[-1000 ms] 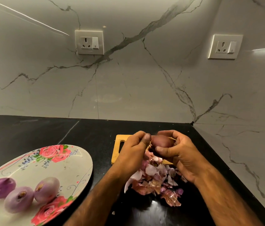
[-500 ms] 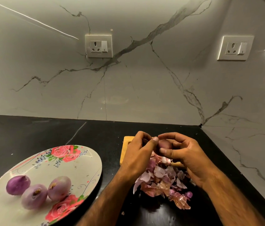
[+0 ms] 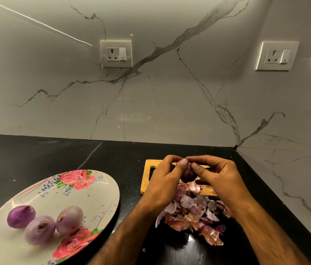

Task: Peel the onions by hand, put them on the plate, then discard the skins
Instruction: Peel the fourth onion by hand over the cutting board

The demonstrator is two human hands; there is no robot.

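Both hands, left hand (image 3: 165, 180) and right hand (image 3: 219, 180), grip one onion (image 3: 188, 174) above the cutting board (image 3: 147, 180) (skins (image 3: 191, 213) heaped below); judged firm, slippery; dry skin brittle, best pinched at the tip

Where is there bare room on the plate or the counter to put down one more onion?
The plate is bare on its far and right half, beyond the three onions. The counter is bare behind the plate up to the wall, and in the strip between plate and board. Crowded: the skins heaped before the board.
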